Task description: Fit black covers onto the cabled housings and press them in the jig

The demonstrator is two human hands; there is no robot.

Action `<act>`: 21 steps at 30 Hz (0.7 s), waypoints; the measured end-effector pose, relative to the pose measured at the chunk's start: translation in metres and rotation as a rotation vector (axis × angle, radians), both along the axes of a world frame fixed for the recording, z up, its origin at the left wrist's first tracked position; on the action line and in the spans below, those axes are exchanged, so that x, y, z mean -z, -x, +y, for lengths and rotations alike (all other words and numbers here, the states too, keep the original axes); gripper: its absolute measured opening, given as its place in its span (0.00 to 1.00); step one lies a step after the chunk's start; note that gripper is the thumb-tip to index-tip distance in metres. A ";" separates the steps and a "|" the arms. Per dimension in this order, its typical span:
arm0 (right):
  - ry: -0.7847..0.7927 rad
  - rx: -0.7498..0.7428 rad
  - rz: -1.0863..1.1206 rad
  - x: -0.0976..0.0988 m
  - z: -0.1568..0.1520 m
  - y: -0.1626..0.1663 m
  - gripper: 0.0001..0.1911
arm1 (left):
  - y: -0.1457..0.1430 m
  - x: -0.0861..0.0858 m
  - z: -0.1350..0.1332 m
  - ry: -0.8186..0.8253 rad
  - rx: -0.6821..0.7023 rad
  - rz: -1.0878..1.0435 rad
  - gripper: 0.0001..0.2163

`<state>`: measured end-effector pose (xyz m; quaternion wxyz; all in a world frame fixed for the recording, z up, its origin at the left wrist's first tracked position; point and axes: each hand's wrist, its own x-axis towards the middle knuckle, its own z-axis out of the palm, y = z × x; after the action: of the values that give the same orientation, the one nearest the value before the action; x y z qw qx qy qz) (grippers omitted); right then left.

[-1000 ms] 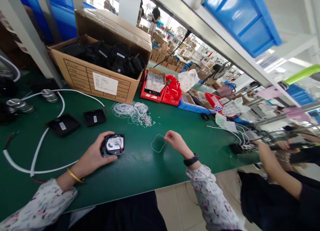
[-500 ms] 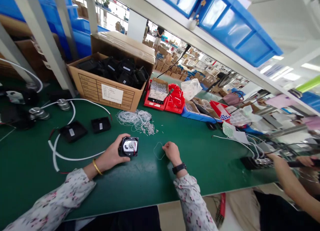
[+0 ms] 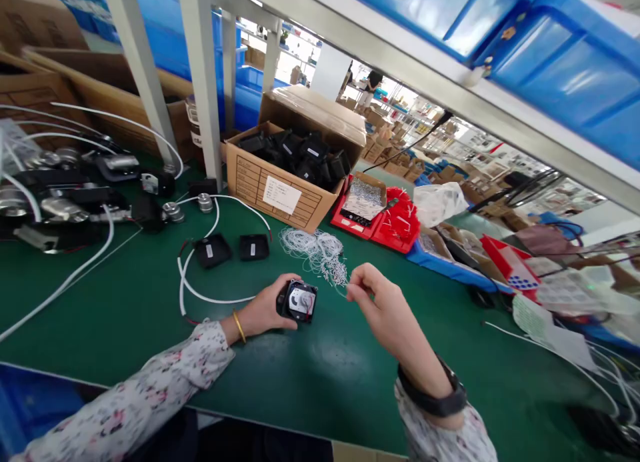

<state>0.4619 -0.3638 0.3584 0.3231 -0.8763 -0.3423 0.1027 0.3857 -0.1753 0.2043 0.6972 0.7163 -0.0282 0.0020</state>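
Observation:
My left hand (image 3: pixel 265 310) grips a small black fan (image 3: pixel 299 301), square, with a white round label and a red wire, on the green bench top (image 3: pixel 125 295). My right hand (image 3: pixel 387 309) is raised just right of the fan, thumb and forefinger pinched on a thin clear tie that is barely visible. A heap of white ties (image 3: pixel 317 247) lies just beyond both hands. Two more black fans (image 3: pixel 213 250) (image 3: pixel 253 247) lie flat to the left.
An open cardboard box (image 3: pixel 280 185) full of black fans stands behind the heap. Red trays (image 3: pixel 380 215) and a blue tray (image 3: pixel 450 265) run to the right. White hoses (image 3: pixel 200 292), metal fittings (image 3: pixel 173 211) and tools crowd the left. A steel upright (image 3: pixel 205 82) rises behind.
The view swung left. My right hand lifted off the bench and came closer to the fan with the thin tie. My left hand kept hold of the fan.

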 end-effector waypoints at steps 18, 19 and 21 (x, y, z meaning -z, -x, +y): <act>0.031 -0.093 0.217 0.052 0.039 0.002 0.06 | 0.001 0.003 0.004 -0.011 -0.008 -0.050 0.38; 0.034 -0.089 0.213 0.054 0.039 0.001 0.06 | 0.001 0.003 0.005 -0.006 -0.003 -0.046 0.39; 0.039 -0.073 0.190 0.061 0.039 -0.002 0.05 | 0.000 0.004 0.005 -0.008 0.001 -0.045 0.39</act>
<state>0.4641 -0.3244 0.2969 0.3332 -0.8557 -0.3396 0.2036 0.3852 -0.1702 0.2007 0.6936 0.7188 -0.0442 0.0177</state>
